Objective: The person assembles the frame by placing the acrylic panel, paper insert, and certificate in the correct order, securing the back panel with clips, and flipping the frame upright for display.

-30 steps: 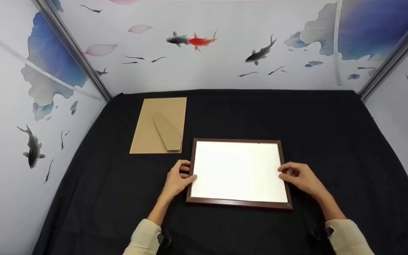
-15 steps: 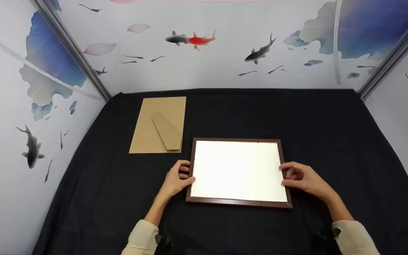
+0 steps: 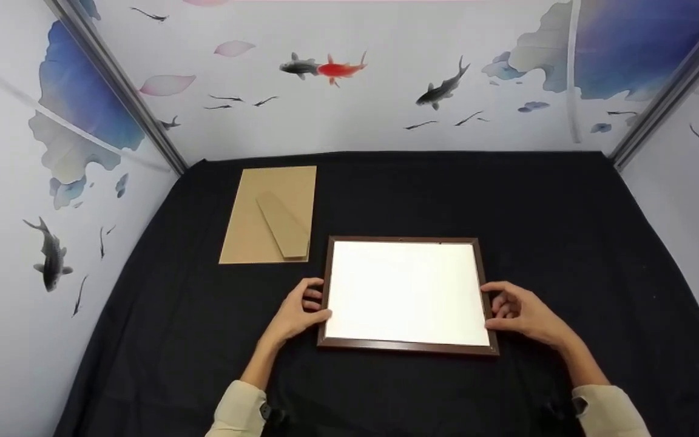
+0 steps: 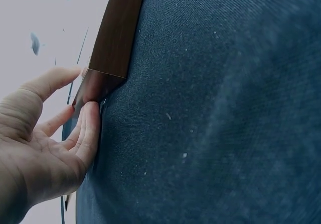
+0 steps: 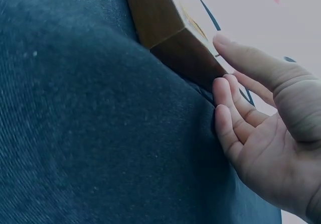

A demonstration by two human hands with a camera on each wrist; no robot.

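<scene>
A dark brown picture frame lies flat on the black cloth, with a bright white panel inside it. My left hand holds the frame's left side, its thumb on the top edge and its fingers against the outer side. On the opposite side, my right hand grips the frame, its thumb on the edge and several fingers curled beside it. The left wrist view shows the frame's corner just past the left hand. In the right wrist view, the right hand is at the frame's wooden side.
A tan backing board with a folded stand leg lies at the back left. Black cloth covers the table. White walls printed with fish and leaves stand behind and at both sides.
My right hand has slid a little towards me along the frame's right side, its thumb moving lower. The left thumb has shifted slightly the same way. The frame stays in place.
</scene>
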